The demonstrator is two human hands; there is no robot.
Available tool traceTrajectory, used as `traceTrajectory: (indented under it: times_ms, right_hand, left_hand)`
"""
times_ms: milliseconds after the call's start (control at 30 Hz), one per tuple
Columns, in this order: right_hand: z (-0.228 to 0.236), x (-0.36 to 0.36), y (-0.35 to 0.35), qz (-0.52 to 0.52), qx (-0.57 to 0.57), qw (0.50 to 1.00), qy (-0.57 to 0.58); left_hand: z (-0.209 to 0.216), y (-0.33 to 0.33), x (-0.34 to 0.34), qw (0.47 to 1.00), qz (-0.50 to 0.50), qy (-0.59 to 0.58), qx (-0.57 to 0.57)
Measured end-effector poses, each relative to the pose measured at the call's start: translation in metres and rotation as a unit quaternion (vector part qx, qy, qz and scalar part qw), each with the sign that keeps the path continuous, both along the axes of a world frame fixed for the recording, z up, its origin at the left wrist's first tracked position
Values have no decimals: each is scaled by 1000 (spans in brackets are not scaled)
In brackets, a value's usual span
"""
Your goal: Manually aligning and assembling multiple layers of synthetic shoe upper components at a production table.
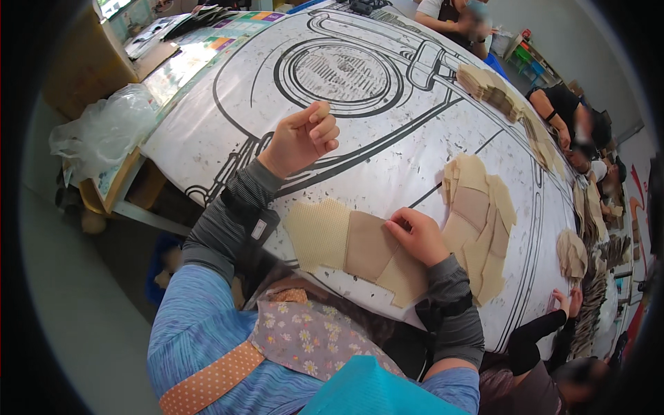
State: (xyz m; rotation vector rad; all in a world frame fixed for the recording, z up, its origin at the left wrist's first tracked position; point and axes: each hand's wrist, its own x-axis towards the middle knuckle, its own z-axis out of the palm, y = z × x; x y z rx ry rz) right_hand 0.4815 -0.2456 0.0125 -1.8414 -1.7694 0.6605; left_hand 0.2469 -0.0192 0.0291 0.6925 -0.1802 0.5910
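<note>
My left hand (pixel 304 138) is raised over the table, fingers curled in and thumb close to the forefinger. Anything pinched there is too small to make out. On the table right in front of me lies a flat sewn fabric piece (pixel 366 245), with cream ribbed panels at its ends and tan panels between them. My right hand (pixel 418 236) rests on its far right part, thumb and fingers closed at the edge of the cloth. Just right of that hand is a fanned stack of similar cream and tan fabric pieces (pixel 477 214).
The table wears a white cover (pixel 228 90) printed with black line drawings. More fabric stacks (pixel 487 90) lie along its far right side. A clear plastic bag (pixel 107 128) sits at the left. Several co-workers are around the right side, one person's hand (pixel 574 302) near the lower right edge.
</note>
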Motion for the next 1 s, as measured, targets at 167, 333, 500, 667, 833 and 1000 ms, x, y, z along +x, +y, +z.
traceTrajectory:
  times_ms: [167, 333, 500, 667, 833, 1000]
  right_hand:
    - [3, -2, 0, -10, -19, 1000, 14]
    - [6, -4, 1, -10, -21, 999, 23]
    - [4, -3, 2, -13, -19, 999, 32]
    - [5, -1, 2, -11, -30, 999, 26]
    - [3, -1, 2, -4, -16, 1000, 24]
    - [3, -1, 2, -3, -22, 1000, 22]
  left_hand:
    - [11, -14, -1, 998, -27, -56, -13]
    - [10, -30, -3, 999, 32, -34, 5]
    - [1, -24, -4, 999, 21, -47, 1]
    - [9, -28, -2, 998, 50, 29, -24]
    - [1, -19, -6, 998, 5, 10, -56]
    - [4, -20, -3, 996, 4, -15, -86]
